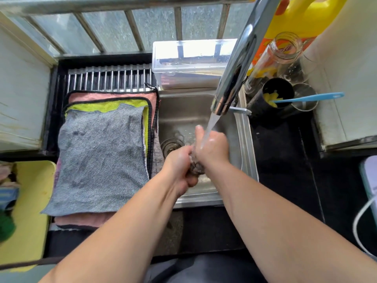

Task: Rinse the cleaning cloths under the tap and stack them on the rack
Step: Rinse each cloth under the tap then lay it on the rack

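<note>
A chrome tap [236,72] pours water onto my hands over the steel sink [243,139]. My left hand [180,166] and my right hand [212,147] are both closed around a small bunched dark grey cloth [196,167], mostly hidden between them. Left of the sink, a metal rack [108,78] carries a stack of flat cloths: a grey cloth [100,160] on top, a yellow-green cloth [106,106] under it, and a pink cloth [114,96] with black trim below.
A clear plastic box [189,62] stands behind the sink. On the right are a glass jar [275,58], a yellow bottle [302,15], a black cup [273,97] and a blue brush [310,97]. A yellow board [30,211] lies at the left, barred window behind.
</note>
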